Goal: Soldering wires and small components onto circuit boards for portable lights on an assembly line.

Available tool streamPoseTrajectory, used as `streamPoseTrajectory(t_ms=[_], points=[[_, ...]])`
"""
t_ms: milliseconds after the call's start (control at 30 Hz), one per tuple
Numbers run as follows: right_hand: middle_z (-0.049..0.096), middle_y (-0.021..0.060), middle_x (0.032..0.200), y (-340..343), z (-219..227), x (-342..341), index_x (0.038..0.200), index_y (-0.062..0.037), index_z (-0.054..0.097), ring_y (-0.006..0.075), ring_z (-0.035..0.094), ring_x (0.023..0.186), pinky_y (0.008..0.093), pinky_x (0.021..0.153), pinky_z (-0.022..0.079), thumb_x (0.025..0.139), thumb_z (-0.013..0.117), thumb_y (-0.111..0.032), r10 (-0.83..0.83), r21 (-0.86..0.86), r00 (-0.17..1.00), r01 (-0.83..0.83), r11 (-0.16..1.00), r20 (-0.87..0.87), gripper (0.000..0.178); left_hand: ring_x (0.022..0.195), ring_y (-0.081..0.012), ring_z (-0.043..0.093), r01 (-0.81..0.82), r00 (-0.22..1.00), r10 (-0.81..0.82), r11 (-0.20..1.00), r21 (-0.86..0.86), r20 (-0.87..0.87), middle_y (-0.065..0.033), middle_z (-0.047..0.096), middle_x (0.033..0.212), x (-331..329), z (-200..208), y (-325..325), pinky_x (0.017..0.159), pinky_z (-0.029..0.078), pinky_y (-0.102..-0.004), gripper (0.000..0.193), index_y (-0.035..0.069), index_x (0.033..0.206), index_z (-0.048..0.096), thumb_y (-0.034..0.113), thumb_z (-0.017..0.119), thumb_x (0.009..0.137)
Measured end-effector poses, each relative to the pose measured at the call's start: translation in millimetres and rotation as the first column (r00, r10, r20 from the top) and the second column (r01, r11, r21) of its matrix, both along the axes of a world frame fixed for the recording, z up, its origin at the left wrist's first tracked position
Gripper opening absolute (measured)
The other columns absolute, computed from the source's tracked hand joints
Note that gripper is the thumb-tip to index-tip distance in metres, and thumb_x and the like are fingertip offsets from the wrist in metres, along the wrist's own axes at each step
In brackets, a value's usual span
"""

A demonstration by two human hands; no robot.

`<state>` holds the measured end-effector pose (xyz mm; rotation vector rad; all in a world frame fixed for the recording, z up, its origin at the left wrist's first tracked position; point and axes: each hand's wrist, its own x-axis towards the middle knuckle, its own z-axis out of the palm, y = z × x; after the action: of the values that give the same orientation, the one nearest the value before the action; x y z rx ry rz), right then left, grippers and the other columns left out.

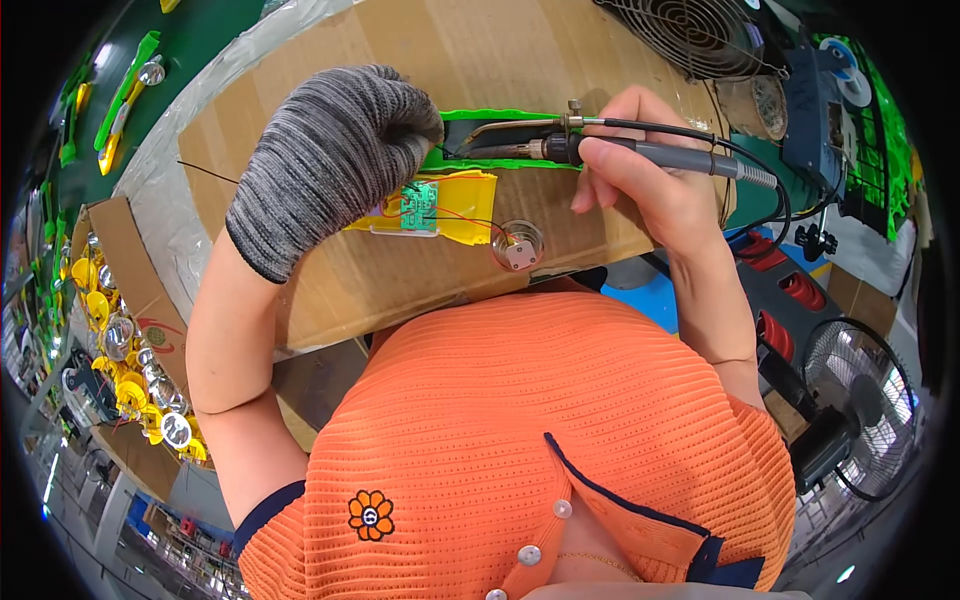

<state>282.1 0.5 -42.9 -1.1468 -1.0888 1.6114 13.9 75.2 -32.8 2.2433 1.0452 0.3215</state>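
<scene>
My right hand [650, 185] grips a soldering iron [655, 157] like a pen. A thin bent brass tube is clamped along the iron, above its tip. The tip points left, into a long bright green plastic shell [500, 113] with a dark inside. My left hand [330, 160], in a grey knitted glove, is closed at the shell's left end; what its fingers pinch is hidden. Just below lies a yellow plastic piece [468, 220] carrying a small green circuit board [419, 206]. Red and black wires run from it to a round metal lamp head [518, 250].
Brown cardboard [350, 285] covers the work surface. A wire-guarded fan [690, 35] stands at the far right, beside a blue-grey machine with a wire spool [840, 60]. On the left is a box of yellow and silver lamp parts [130, 390]. Green and yellow torches [125, 105] lie beyond it.
</scene>
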Motion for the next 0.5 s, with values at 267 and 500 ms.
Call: streamPoseTrajectory(t_ms=[267,500], points=[[0.060,0.0054,0.067,-1,-1,1,0.089,0.0004,0.055,0.0119,0.058,0.057,0.0298,0.055,0.054,0.089,0.067,-0.005,-0.035,-0.004,0.998,0.034,0.999,-0.046,0.013,0.073,-0.0231,0.068,-0.047,0.997,0.044,0.997,-0.056,-0.060,-0.0112,0.067,0.079,5,7,-3,0.070,0.055,-0.0326,0.011,0.004,0.089,0.075,0.004,0.071,0.079],[0.059,0.0089,0.067,-7,-6,13,0.092,0.0016,0.055,0.0154,0.059,0.055,0.0308,0.055,0.053,0.090,0.064,-0.003,-0.106,0.042,0.983,0.113,0.993,-0.153,0.010,0.074,-0.0250,0.068,-0.019,0.998,0.016,0.998,-0.059,-0.057,-0.0128,0.067,0.080,5,6,0,0.070,0.054,-0.0334,0.012,0.003,0.090,0.074,0.004,0.071,0.079]])
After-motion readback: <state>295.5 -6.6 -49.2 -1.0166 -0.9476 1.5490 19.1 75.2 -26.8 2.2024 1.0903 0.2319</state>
